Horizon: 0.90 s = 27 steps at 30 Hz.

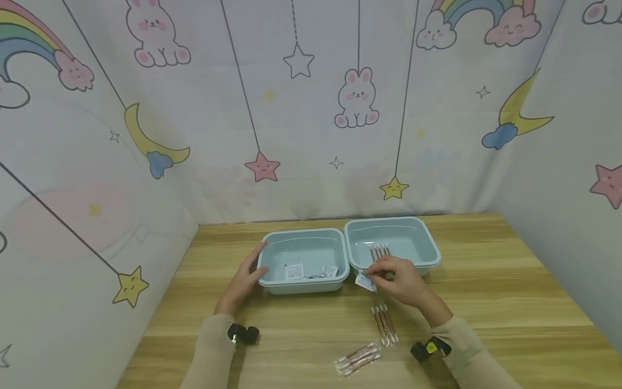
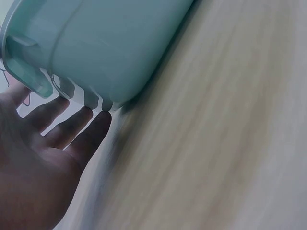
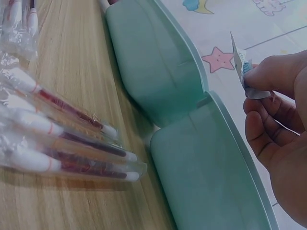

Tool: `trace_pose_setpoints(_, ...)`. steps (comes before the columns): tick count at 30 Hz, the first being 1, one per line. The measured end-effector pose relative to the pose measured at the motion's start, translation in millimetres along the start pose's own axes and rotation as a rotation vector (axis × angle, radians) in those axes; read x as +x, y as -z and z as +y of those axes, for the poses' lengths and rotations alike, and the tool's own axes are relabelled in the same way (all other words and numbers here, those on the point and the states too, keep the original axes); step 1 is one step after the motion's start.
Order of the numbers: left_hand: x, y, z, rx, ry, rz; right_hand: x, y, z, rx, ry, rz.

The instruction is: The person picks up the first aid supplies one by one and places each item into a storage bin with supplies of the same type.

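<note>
My right hand (image 1: 399, 281) pinches a small white printed sachet (image 1: 365, 282) between thumb and fingertips, above the near rim of the right blue bin (image 1: 427, 259). In the right wrist view the sachet (image 3: 242, 72) stands up from the fingertips, bent at its lower end. At the left bin (image 1: 301, 288), my left hand (image 1: 243, 281) touches the left side, its fingers (image 2: 91, 134) fairly straight against the outer wall. White sachets (image 1: 293, 271) lie inside that left bin. Several brown-stemmed cotton swabs (image 1: 379, 252) in clear wrap lie in the right bin.
Two clear-wrapped packs of brown-stemmed cotton swabs lie on the wooden table (image 1: 291, 335): one pack (image 1: 385, 325) below the right hand, another pack (image 1: 358, 359) nearer the front. The bins stand side by side before a patterned cloth backdrop (image 1: 311, 135).
</note>
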<state>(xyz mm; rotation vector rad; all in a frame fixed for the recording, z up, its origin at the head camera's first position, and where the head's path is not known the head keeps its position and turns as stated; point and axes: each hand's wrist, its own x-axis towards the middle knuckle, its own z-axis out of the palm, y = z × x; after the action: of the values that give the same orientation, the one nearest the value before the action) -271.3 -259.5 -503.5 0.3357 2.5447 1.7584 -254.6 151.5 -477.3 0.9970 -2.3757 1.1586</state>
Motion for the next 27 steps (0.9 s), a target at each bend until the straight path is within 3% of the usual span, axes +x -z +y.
trace_pose_setpoints(2, -0.5, -0.2, -0.1, 0.001, -0.001, -0.002, 0.8, -0.4, 0.1, 0.000, 0.004, -0.001)
trace_pose_setpoints(5, -4.3, 0.2, 11.1, 0.001, 0.009, -0.017, 2.6, -1.4, 0.7, 0.007, 0.022, 0.004)
trace_pose_setpoints(10, 3.6, 0.5, -5.8, 0.001, 0.035, 0.000, 5.9, -4.0, 1.6, 0.007, 0.042, 0.004)
trace_pose_setpoints(14, 8.7, 0.1, -19.2, 0.008, 0.007, 0.018, 8.0, -5.6, 0.1, 0.017, 0.037, -0.001)
trace_pose_setpoints(17, 8.7, -0.4, -22.5, 0.019, -0.017, 0.023, 8.9, -6.5, -1.5, 0.023, 0.032, -0.003)
trace_pose_setpoints(27, 8.8, -0.5, -23.5, 0.025, 0.010, 0.028, 13.1, -10.9, -1.9, 0.028, 0.045, -0.003)
